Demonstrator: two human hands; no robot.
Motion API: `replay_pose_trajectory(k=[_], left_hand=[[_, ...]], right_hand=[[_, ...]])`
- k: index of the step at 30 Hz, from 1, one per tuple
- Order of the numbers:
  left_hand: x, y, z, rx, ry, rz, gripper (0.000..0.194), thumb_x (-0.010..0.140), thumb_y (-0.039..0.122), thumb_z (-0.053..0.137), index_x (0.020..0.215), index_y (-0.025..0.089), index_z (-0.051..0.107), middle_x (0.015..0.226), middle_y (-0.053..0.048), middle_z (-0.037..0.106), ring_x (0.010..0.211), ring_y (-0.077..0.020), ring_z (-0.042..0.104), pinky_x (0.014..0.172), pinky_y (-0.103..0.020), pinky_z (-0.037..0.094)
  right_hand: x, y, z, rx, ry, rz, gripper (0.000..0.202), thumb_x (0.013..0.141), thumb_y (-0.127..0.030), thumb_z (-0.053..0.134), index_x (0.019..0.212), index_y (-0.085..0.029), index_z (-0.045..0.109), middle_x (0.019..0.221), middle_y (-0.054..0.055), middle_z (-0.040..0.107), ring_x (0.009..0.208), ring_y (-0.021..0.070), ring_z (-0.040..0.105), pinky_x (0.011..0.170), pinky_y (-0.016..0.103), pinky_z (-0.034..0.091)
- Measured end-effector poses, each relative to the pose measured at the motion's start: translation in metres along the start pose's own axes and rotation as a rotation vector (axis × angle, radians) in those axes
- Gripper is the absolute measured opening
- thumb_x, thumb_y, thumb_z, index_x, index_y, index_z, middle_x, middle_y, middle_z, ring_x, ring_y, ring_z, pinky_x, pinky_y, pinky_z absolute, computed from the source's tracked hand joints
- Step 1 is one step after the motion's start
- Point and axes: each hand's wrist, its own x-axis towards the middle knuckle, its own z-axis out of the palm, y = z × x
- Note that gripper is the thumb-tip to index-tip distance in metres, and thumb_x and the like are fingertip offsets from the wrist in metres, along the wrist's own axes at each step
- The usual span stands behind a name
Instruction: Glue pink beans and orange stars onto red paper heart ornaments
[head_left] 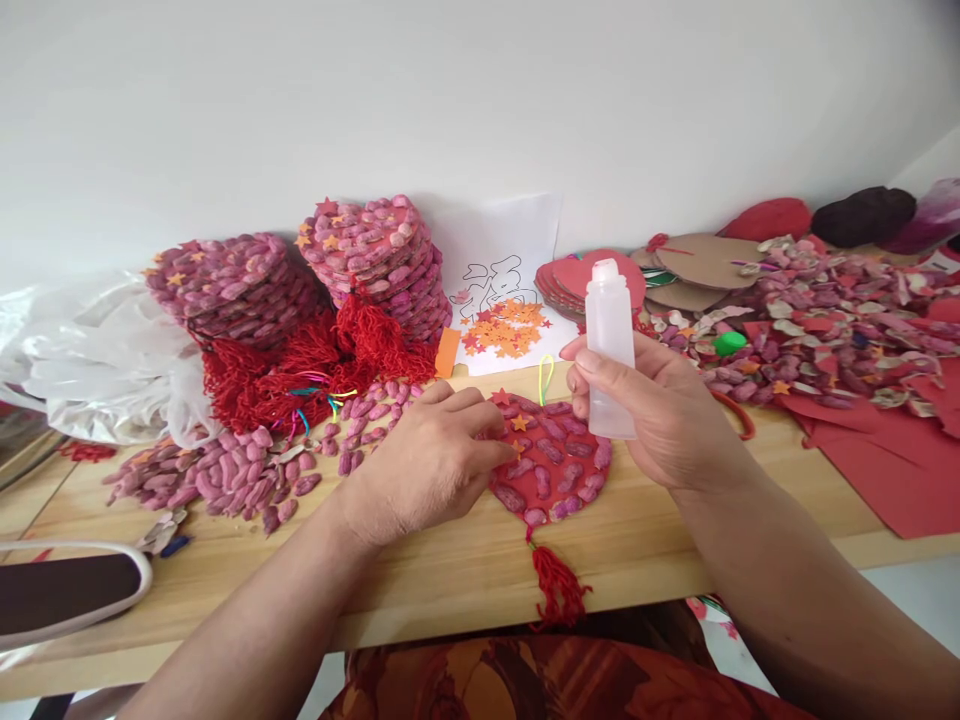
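Observation:
A red disc (pixel 546 475) covered with pink peanut shells lies on the table, with a red tassel (pixel 559 585) at its near edge and a yellow loop (pixel 546 380) at its far edge. Small stars (pixel 519 423) sit on its upper left part. My left hand (pixel 435 465) is over the disc's left edge, fingers bent together near an orange star; what the fingertips hold, if anything, is too small to name. My right hand (pixel 652 400) grips a translucent white bottle (pixel 610 350) upright, just above the disc's right side.
Two stacks of shell-covered discs (pixel 382 260) with red tassels stand at the back left. Loose shells (pixel 240 470) lie left. Orange stars (pixel 506 328) rest on white paper (pixel 480 365). Cardboard discs (pixel 705 262), a shell pile (pixel 817 320) and red sheets (pixel 892 480) are at right.

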Motion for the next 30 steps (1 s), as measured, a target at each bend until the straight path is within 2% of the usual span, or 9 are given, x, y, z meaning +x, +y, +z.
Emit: replay_pose_trajectory(k=[5,8,21,30], left_hand=[[0.0002,-0.0004,-0.0001,-0.078,0.028,-0.032,0.021,0.089,0.013,0.058,0.1,0.022,0.073,0.094,-0.003,0.069,0.09,-0.0183,0.059,0.079,-0.035,0.041],[0.001,0.0004,0.0009,-0.095,0.043,-0.054,0.017,0.09,0.016,0.058,0.1,0.021,0.071,0.093,-0.004,0.068,0.09,-0.0184,0.059,0.082,-0.034,0.042],[0.0027,0.0039,0.0052,-0.055,0.032,-0.07,0.018,0.094,0.023,0.058,0.108,0.02,0.069,0.098,-0.006,0.068,0.093,-0.0202,0.059,0.082,-0.036,0.042],[0.0034,0.0044,0.0078,-0.024,0.023,-0.077,0.019,0.094,0.02,0.057,0.108,0.02,0.069,0.098,-0.005,0.068,0.093,-0.0207,0.06,0.082,-0.036,0.042]], right_hand=[[-0.001,-0.0003,-0.0004,0.003,0.011,0.005,0.018,0.082,-0.037,0.075,0.086,-0.022,0.069,0.066,-0.003,0.056,0.054,0.0102,0.051,0.049,0.024,0.04],[-0.0009,-0.0007,-0.0003,0.002,0.02,0.008,0.018,0.082,-0.037,0.076,0.086,-0.022,0.069,0.066,-0.003,0.056,0.055,0.0104,0.052,0.048,0.024,0.04],[-0.0011,-0.0005,0.0001,-0.015,0.005,0.001,0.018,0.083,-0.038,0.075,0.087,-0.022,0.068,0.065,-0.003,0.057,0.054,0.0106,0.051,0.048,0.025,0.039],[-0.0012,-0.0006,0.001,-0.008,0.004,0.008,0.019,0.082,-0.038,0.076,0.085,-0.022,0.067,0.065,-0.003,0.056,0.054,0.0104,0.051,0.048,0.024,0.04]])
